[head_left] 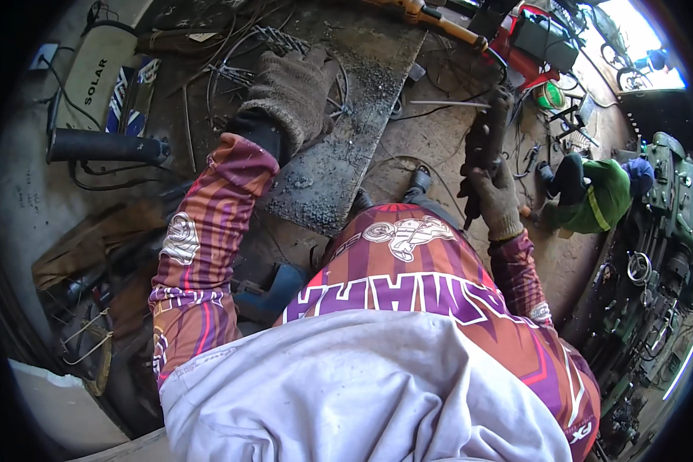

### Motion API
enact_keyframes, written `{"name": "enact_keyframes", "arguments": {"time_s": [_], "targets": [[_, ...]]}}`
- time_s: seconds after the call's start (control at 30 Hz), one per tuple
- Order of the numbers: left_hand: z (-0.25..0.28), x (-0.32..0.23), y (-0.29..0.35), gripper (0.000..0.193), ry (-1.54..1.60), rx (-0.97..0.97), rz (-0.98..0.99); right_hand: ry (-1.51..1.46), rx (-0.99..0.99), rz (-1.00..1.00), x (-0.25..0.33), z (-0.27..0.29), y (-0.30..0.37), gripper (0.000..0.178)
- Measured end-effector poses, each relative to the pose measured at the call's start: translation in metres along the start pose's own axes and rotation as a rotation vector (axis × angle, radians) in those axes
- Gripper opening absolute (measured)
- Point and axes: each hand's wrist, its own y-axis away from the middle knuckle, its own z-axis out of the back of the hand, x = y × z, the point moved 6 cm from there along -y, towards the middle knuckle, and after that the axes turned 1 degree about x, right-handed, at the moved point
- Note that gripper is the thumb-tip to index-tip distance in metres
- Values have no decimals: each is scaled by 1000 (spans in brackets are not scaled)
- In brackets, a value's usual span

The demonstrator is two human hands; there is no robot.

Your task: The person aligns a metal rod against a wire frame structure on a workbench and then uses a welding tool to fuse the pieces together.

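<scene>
Basically, head view: L hand [292,92], in a grey-brown knit glove, is palm-down over the metal-topped bench [369,127], fingers partly curled, reaching twd the twisted metal rods [273,38] and wire ring [344,81] at the far side; can't tell if it's gripping any of it, as the glove hides the contact. Dark grit [304,196] is scattered over the benchtop. R hand [494,196], same kind of glove, is closed round the lower part of a long dark knobbly piece [487,131], held upright-ish in view, off the bench's R side. Thin pale rod [448,103] runs L from near its upper end; can't tell if they're attached. Orange power tool [439,23] is beyond, top ctr. Over R, a crouching co-worker [597,196] in green is next to a big green machine [670,185]. Far L: dark tube [108,146] below a pale box [96,77].
</scene>
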Motion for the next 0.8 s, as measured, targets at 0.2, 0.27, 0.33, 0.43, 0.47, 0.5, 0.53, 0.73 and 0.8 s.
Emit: {"name": "enact_keyframes", "arguments": {"time_s": [0.2,0.27,0.33,0.43,0.47,0.5,0.53,0.73,0.8], "targets": [[4,-6,-3,86,-9,58,32,-36,129,9,-9,-38,-18,36],[5,-6,-3,87,-21,96,44,-140,197,-7,-11,-43,-20,43],[7,-5,-3,87,-35,61,12,-107,189,-31,-7,-48,-19,43],[10,-5,-1,87,-51,-2,-1,-26,193,-46,-7,-49,-21,44],[9,-3,-3,87,-51,1,-5,19,207,-38,-7,-49,-22,44],[6,-2,-5,88,-55,36,-25,17,203,-43,-7,-49,-23,44],[3,-2,-5,88,-62,73,-40,76,208,-46,-8,-49,-24,45],[-5,-3,-6,71,-44,-95,-25,142,201,-9,-17,-55,-26,50],[-5,1,3,71,-37,-33,14,156,235,-19,-16,-61,-26,52]]}}
